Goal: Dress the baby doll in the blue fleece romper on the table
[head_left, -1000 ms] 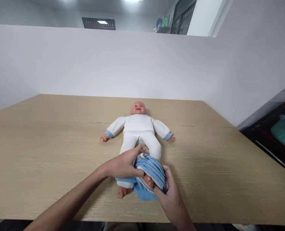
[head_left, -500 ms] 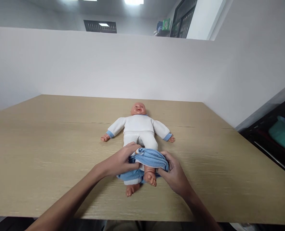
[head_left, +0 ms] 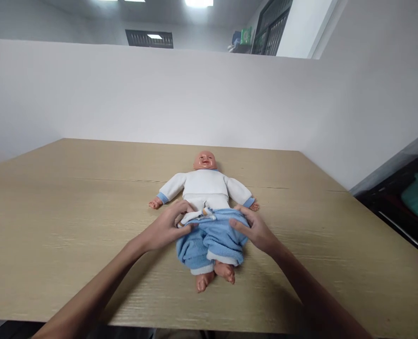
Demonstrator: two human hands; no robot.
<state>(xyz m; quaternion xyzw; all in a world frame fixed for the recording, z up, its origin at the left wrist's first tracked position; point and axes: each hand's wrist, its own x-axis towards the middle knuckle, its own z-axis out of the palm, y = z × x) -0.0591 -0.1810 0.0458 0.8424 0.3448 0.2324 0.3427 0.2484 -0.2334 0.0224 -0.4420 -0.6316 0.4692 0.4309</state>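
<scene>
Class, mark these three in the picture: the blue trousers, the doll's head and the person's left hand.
blue trousers (head_left: 212, 238): head view, middle of the cloth front.
doll's head (head_left: 204, 160): head view, middle of the head.
left hand (head_left: 164, 228): head view, back of the hand.

Both hands, left (head_left: 166, 228) and right (head_left: 254, 230), grip the blue trousers' (head_left: 212, 240) waistband on the doll (head_left: 205, 181) (lying face-up on the table (head_left: 70, 212)).

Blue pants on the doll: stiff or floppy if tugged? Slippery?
Probably floppy: the blue pants bunch and fold where the left hand and right hand pinch them. Likely grippy rather than slippery: the fabric looks fleecy.
</scene>
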